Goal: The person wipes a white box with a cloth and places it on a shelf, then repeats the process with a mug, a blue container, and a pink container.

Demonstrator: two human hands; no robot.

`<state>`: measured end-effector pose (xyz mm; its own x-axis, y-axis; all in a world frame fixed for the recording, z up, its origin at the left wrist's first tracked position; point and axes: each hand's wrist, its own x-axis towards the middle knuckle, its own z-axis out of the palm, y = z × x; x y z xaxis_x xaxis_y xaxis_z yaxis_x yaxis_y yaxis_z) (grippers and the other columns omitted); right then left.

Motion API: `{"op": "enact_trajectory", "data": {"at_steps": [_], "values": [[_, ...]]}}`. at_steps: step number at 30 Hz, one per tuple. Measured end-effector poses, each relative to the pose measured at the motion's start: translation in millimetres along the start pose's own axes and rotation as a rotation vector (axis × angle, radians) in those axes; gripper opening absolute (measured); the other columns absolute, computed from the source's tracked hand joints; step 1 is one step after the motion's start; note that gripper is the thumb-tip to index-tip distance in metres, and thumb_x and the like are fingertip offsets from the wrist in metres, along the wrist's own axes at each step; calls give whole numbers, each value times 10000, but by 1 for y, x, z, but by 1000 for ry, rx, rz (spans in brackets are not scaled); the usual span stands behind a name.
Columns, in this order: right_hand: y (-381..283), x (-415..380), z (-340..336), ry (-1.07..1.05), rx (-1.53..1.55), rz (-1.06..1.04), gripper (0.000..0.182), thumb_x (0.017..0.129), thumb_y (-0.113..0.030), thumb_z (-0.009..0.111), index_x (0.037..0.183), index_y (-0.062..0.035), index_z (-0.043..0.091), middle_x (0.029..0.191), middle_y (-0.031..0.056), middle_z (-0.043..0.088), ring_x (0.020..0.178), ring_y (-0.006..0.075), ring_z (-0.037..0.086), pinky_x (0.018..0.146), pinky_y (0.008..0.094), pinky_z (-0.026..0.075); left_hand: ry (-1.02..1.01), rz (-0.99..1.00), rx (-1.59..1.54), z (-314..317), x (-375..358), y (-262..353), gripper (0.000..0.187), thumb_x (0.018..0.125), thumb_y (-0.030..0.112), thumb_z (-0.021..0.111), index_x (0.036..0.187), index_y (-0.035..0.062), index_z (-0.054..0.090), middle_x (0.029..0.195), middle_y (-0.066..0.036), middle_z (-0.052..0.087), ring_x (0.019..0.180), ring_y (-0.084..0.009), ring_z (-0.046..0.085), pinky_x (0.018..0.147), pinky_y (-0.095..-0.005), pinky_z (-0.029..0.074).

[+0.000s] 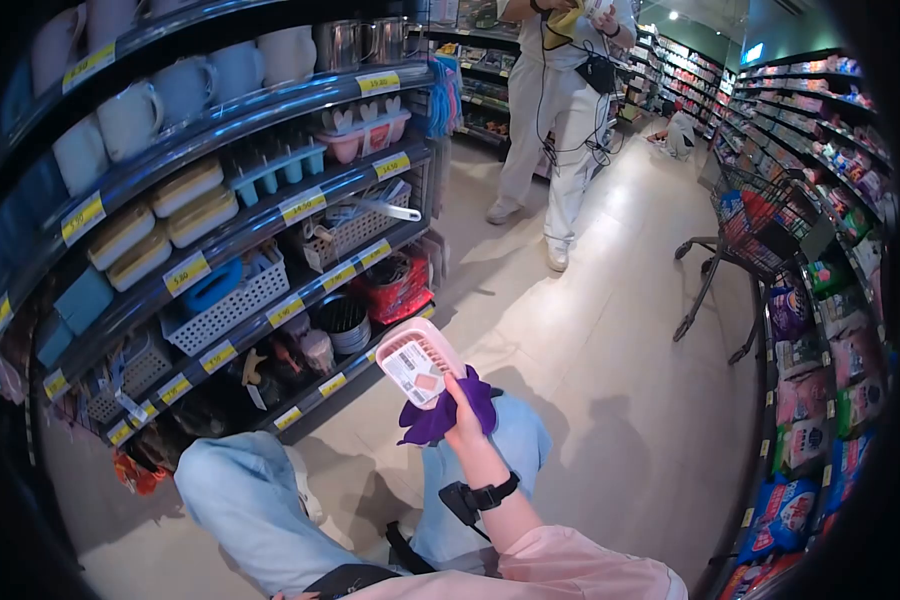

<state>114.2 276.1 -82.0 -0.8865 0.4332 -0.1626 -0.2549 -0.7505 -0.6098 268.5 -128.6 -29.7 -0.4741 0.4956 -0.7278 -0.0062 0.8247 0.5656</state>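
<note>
My right hand (462,415) is closed around a small pink plastic soap dish (450,352) with a ribbed inside, held tilted above my knee. Its front carries a white label (410,370) with a barcode and a small picture, and my thumb presses on the label's lower edge. Purple fabric (430,422) bunches under the dish and around my fingers, which are mostly hidden. A black band with a small box (480,497) is strapped on my wrist. My left hand is out of view.
At left, shelves with price tags (303,205) hold mugs (130,118), lidded boxes (200,200), a blue mould (278,172) and a white basket (232,305). A person in white trousers (535,130) stands ahead. A shopping cart (755,225) is near the right-hand shelves, which hold packets (802,445).
</note>
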Motion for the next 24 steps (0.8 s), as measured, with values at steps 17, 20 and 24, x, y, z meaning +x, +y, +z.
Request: {"op": "enact_trajectory", "data": {"at_steps": [17, 20, 24], "values": [[11, -19, 101, -372, -322, 249, 291, 853, -158, 543, 1108, -22, 507, 1020, 63, 566, 923, 130, 548, 789, 257, 448, 849, 668, 149, -200, 86, 106, 759, 791, 179, 635, 1351, 30, 145, 1286, -187, 354, 1148, -257, 412, 876, -326, 416], [29, 3, 102, -458, -580, 44, 269, 840, -155, 566, 1066, -12, 536, 997, 47, 574, 904, 136, 548, 792, 257, 435, 572, 770, -594, -204, 138, 123, 652, 780, 212, 648, 1279, 5, 284, 1173, -149, 455, 1052, -197, 487, 841, -287, 432], [44, 39, 59, -494, -798, 102, 410, 830, -175, 579, 1171, 0, 436, 1146, 76, 488, 1070, 184, 452, 926, 309, 340, 589, 610, -753, -205, 177, 120, 446, 797, 248, 625, 1135, 4, 466, 976, -73, 570, 881, -121, 563, 748, -256, 467]]}}
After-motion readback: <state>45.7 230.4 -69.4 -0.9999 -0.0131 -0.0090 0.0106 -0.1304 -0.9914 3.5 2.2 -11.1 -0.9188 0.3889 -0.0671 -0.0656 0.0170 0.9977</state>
